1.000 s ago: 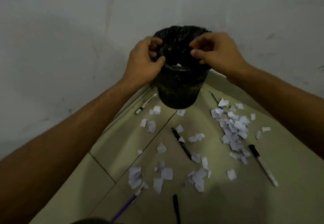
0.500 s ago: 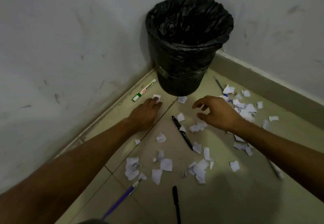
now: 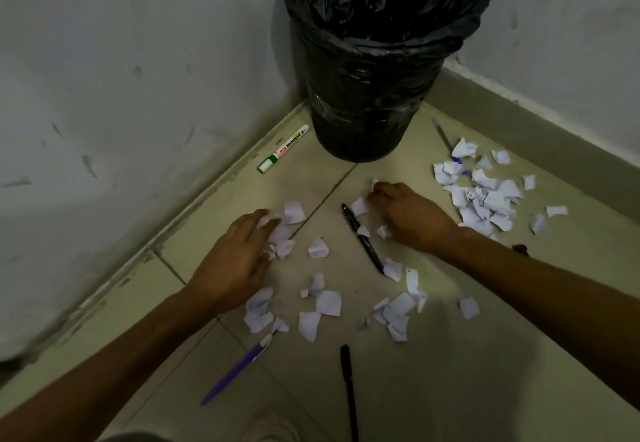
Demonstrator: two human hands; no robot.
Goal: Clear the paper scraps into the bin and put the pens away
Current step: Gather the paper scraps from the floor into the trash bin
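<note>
White paper scraps (image 3: 320, 304) lie scattered on the tiled floor, with a denser heap (image 3: 483, 192) at the right. A black-lined bin (image 3: 377, 60) stands in the wall corner. My left hand (image 3: 235, 261) rests on the floor, fingers curled around a few scraps (image 3: 282, 237). My right hand (image 3: 408, 214) pinches scraps (image 3: 360, 206) at its fingertips, just right of a black pen (image 3: 362, 239). A whiteboard marker (image 3: 282, 149) lies by the left wall. A purple pen (image 3: 239, 370) and another black pen (image 3: 349, 389) lie near me.
Grey walls meet behind the bin, with a skirting board (image 3: 540, 140) along the right. A thin grey pen (image 3: 441, 135) lies right of the bin, partly under the heap. A dark marker tip (image 3: 521, 248) peeks out behind my right forearm.
Both hands came down from the bin's rim to the floor. They now gather scraps, the left drawn back toward me, the right beside the black pen.
</note>
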